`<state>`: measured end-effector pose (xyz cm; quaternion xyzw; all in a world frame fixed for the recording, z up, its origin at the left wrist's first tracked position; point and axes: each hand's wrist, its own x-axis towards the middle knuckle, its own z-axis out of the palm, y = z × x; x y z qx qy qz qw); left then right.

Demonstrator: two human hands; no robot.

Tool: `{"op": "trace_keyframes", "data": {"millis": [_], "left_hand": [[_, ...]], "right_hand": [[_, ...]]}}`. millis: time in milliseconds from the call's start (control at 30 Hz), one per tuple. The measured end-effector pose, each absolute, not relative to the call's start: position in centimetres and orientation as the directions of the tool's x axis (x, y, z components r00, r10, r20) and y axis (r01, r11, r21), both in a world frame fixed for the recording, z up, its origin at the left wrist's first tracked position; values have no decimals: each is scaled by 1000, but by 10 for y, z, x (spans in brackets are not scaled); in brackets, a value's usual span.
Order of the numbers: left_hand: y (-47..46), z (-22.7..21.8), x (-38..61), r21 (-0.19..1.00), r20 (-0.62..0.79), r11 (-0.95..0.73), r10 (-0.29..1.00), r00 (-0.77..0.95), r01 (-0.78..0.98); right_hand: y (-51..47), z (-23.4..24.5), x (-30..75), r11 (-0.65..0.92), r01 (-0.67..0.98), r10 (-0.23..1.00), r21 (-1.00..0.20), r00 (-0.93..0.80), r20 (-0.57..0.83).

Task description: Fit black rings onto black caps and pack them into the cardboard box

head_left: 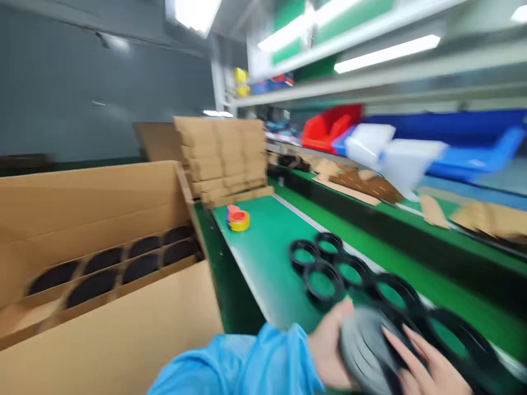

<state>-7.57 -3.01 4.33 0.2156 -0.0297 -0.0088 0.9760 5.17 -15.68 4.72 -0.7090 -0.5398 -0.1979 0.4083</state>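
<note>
A round grey-and-black part [366,348] with ring-like ridges on its face is held between my two hands, blurred by motion. My left hand [332,345], below a blue sleeve, grips its left edge with the thumb on top. On the right side, the fingers of my right hand [430,365] are closed against its black part. Just beyond my hands, several black rings [323,281] lie on the green work surface [263,241]. Some of the rings near my right hand are partly hidden by it.
At left stands an open cardboard box [94,192] with dividers and several black round pieces [101,288] in its compartments. Flat cartons [226,153] are stacked at the far end. Rolls of tape [239,219] lie nearer. Shelf bins [329,129] line the right.
</note>
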Motion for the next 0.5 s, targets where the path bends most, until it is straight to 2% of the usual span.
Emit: {"op": "trace_keyframes", "data": {"millis": [67, 167, 233, 300, 500], "left_hand": [[-47, 48, -72, 328, 20, 928, -197, 980, 179], [-45, 55, -61, 226, -136, 948, -197, 971, 224], [-42, 57, -53, 210, -234, 945, -202, 951, 252], [-45, 58, -51, 209, -282, 941, -203, 938, 266], [-61, 61, -54, 247, -242, 936, -192, 951, 251]], "right_hand": [[-196, 50, 39, -232, 915, 590, -329, 401, 700], [-212, 55, 31, -270, 880, 623, -391, 470, 626], [-211, 57, 36, -242, 860, 634, -449, 490, 598], [-213, 57, 39, -223, 860, 640, -458, 484, 597], [-221, 52, 36, -160, 838, 673, -522, 479, 563]]}}
